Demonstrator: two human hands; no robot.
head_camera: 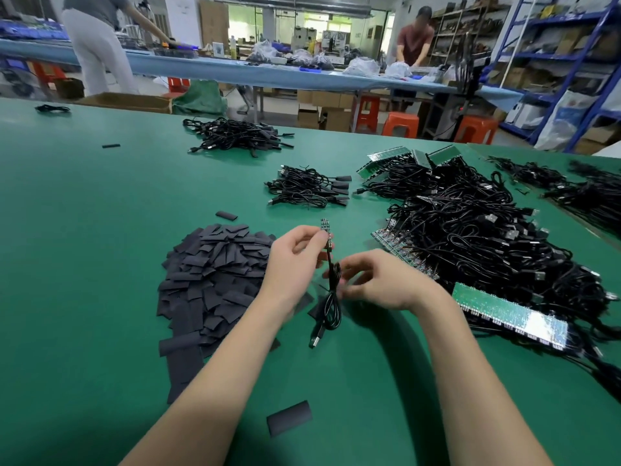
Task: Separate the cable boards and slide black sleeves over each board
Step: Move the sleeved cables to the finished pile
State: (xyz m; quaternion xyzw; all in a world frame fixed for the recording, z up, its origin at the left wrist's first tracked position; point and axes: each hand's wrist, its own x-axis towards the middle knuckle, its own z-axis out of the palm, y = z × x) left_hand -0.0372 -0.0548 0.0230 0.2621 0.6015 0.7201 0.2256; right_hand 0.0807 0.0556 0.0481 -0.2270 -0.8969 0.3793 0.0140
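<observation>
- The left hand (295, 253) pinches one small board (326, 230) upright in the middle of the frame; its cable (332, 297) hangs down.
- The right hand (376, 280) is blurry; I cannot tell its grip.
- The black sleeves (215, 274) sit piled at the left on the green counter (84, 230).
- The dangling cable could snag, and the board might slip out.

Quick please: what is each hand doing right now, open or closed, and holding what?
Left hand: closed, pinching the small cable board upright.
Right hand: fingers curled near the hanging cable; motion blur, grip cannot be told.
</observation>
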